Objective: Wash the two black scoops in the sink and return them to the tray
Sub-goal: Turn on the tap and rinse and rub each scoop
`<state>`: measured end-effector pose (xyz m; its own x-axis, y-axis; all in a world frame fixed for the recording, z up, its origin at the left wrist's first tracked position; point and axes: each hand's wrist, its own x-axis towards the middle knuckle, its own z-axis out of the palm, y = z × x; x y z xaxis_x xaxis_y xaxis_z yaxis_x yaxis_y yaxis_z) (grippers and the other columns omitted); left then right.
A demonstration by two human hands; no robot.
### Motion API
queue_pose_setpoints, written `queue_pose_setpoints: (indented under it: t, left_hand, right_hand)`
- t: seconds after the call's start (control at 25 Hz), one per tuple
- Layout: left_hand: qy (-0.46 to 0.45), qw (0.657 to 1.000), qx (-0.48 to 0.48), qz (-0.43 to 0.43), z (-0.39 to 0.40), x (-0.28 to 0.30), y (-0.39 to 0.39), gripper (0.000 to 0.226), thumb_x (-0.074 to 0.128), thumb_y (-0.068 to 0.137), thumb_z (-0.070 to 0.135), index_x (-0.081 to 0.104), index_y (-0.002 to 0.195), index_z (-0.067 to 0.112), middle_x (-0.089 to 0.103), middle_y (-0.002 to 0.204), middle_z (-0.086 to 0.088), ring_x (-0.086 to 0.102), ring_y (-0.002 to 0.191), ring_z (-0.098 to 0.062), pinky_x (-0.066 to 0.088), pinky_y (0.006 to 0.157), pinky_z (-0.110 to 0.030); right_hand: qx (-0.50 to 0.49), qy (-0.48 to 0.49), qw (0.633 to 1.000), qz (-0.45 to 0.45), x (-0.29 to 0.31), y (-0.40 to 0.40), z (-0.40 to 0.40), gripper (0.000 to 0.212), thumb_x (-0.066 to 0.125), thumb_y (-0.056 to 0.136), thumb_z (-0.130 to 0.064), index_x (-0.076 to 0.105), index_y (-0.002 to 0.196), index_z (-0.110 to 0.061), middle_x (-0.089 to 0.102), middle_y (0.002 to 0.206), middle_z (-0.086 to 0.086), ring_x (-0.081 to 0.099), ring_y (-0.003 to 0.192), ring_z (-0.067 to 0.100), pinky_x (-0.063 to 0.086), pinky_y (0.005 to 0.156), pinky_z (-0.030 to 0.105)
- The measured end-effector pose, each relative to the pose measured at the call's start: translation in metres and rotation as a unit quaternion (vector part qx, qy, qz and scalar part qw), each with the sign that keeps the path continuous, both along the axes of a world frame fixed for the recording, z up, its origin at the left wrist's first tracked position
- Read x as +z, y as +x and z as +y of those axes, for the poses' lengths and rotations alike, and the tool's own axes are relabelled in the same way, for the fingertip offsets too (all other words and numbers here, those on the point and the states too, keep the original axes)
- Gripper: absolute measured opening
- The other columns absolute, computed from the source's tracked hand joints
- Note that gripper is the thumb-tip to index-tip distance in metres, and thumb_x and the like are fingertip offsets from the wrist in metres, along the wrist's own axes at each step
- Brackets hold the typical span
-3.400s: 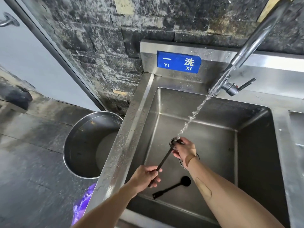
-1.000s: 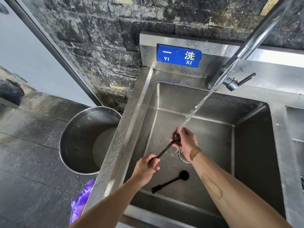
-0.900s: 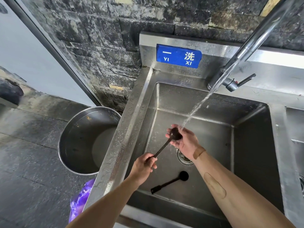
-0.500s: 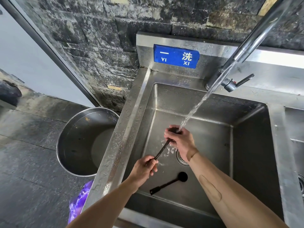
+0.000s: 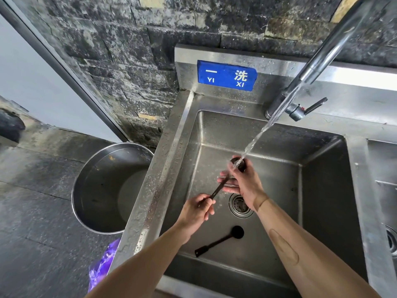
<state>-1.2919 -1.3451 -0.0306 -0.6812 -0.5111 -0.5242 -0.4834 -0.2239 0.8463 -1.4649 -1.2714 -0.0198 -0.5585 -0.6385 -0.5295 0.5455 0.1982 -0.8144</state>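
Left hand (image 5: 196, 208) pinching handle end of one black scoop (image 5: 217, 191); right hand (image 5: 242, 181) curled round its bowl, apparently rubbing it, under faucet stream (image 5: 256, 138). Second black scoop (image 5: 219, 241) lying loose on steel sink (image 5: 322, 190) floor, near drain (image 5: 239, 205). Steel pot (image 5: 96, 190) beside sink, on floor.

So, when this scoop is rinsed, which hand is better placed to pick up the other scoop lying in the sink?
Probably the left hand. It grips the held scoop by its handle end and sits nearest the second scoop. The right hand is farther up, at the scoop's head under the water stream.
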Motion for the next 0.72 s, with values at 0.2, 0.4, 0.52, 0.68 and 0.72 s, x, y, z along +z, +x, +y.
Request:
queue_pose_setpoints:
  t: [0.2, 0.4, 0.52, 0.68, 0.72]
  left_hand:
    - [-0.020, 1.000, -0.004, -0.016, 0.002, 0.002, 0.004, 0.022, 0.047, 0.099, 0.011, 0.065, 0.101, -0.001, 0.064, 0.072, -0.007, 0.048, 0.047, -0.005, 0.039, 0.046, -0.012]
    - [-0.010, 1.000, -0.001, -0.020, -0.001, -0.004, 0.018, 0.018, 0.051, 0.099, 0.016, 0.067, 0.101, 0.008, 0.069, 0.074, -0.004, 0.053, 0.050, -0.001, 0.042, 0.048, -0.011]
    - [-0.013, 0.999, 0.009, -0.029, -0.001, -0.010, 0.019, 0.017, 0.052, 0.098, 0.022, 0.068, 0.101, 0.016, 0.073, 0.076, -0.002, 0.055, 0.056, -0.005, 0.043, 0.050, -0.015]
    - [0.016, 0.999, 0.022, -0.016, 0.000, -0.006, -0.001, 0.017, 0.053, 0.098, 0.024, 0.069, 0.101, 0.028, 0.077, 0.085, 0.005, 0.058, 0.062, -0.005, 0.043, 0.054, -0.019]
    - [0.031, 0.999, 0.025, -0.008, 0.000, -0.004, -0.010, 0.018, 0.053, 0.098, 0.022, 0.070, 0.101, 0.029, 0.078, 0.087, 0.006, 0.058, 0.063, -0.005, 0.043, 0.055, -0.020]
  right_hand:
    - [-0.051, 0.019, 0.996, -0.072, 0.004, -0.002, -0.003, 0.040, 0.035, 0.102, -0.046, 0.056, 0.113, -0.015, 0.078, 0.088, 0.016, 0.076, 0.081, 0.038, 0.061, 0.061, 0.041]
    - [-0.021, 0.055, 0.986, -0.155, 0.002, -0.001, -0.003, 0.061, 0.035, 0.098, -0.056, 0.067, 0.109, -0.005, 0.078, 0.096, 0.017, 0.076, 0.087, 0.032, 0.061, 0.064, 0.037]
    - [-0.025, 0.041, 0.990, -0.132, 0.001, 0.003, -0.004, 0.058, 0.041, 0.095, -0.058, 0.066, 0.108, -0.008, 0.078, 0.098, 0.012, 0.076, 0.088, 0.028, 0.061, 0.064, 0.035]
    - [-0.037, -0.003, 0.998, -0.044, 0.003, -0.002, -0.002, 0.031, 0.063, 0.094, -0.027, 0.061, 0.120, -0.011, 0.078, 0.101, 0.005, 0.076, 0.092, 0.023, 0.059, 0.073, 0.034]
    - [-0.037, -0.004, 0.999, -0.031, 0.003, -0.005, -0.001, 0.029, 0.064, 0.092, -0.016, 0.061, 0.120, -0.011, 0.078, 0.102, 0.005, 0.076, 0.092, 0.023, 0.059, 0.076, 0.034]
